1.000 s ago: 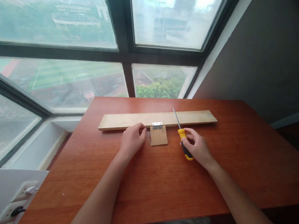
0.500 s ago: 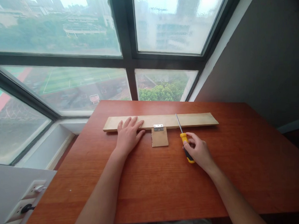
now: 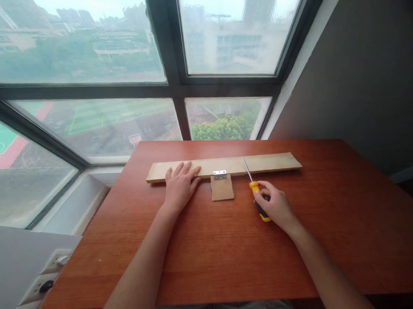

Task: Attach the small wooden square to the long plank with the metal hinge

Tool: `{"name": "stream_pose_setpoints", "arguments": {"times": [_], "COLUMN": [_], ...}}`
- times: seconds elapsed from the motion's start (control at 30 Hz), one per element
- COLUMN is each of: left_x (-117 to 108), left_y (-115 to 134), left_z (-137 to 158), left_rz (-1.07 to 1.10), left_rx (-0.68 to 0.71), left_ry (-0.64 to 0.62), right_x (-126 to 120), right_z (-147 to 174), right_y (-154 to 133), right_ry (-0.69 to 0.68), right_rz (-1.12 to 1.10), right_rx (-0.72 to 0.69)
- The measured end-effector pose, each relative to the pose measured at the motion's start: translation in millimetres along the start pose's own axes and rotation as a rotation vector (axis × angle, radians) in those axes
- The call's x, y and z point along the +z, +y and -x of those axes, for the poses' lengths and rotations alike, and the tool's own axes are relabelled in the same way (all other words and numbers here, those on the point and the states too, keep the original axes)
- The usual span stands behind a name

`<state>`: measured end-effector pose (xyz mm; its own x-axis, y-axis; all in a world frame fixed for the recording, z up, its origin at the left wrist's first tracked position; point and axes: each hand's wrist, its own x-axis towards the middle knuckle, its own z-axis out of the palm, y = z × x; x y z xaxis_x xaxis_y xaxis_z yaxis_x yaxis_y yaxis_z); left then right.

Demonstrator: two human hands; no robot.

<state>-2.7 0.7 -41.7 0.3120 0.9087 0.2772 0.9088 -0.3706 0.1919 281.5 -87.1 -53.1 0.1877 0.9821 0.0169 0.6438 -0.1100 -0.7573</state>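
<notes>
A long pale wooden board (image 3: 269,163) lies crosswise on the table. My left hand (image 3: 181,183) rests on the board's left part, fingers spread and flat. At the middle of its near edge sits a small silver hinge (image 3: 219,174), joining the board to a small square brown panel (image 3: 222,189) that lies toward me. To the right of the panel, my right hand (image 3: 274,205) is closed around the yellow and black handle of a screwdriver (image 3: 254,187). The screwdriver's metal shaft points away from me, its tip over the board.
The reddish-brown table (image 3: 205,260) reaches to a dark-framed window (image 3: 176,89) at the back. A grey wall (image 3: 362,82) rises on the right. White power sockets (image 3: 36,288) with a black plug are on the low wall at the left.
The camera view has tilted slightly. Both hands, the board and the screwdriver keep nearly the same places relative to one another.
</notes>
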Motion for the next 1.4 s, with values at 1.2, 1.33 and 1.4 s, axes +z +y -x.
{"name": "stream_pose_setpoints", "arguments": {"times": [1.2,1.33,1.4], "left_x": [4,3,3], "left_y": [35,36,37], "left_z": [-38,-54,-58], "left_rz": [0.658,0.585,0.490], "left_rx": [0.007,-0.135,-0.179], "left_ry": [0.012,-0.071,-0.102], "right_x": [10,8,8], "right_z": [-10,-10,-9], "right_y": [16,13,13], "right_ry": [-0.077,-0.078,-0.078], "right_rz": [-0.204,-0.210,-0.211], "right_rx": [0.004,0.004,0.006]}}
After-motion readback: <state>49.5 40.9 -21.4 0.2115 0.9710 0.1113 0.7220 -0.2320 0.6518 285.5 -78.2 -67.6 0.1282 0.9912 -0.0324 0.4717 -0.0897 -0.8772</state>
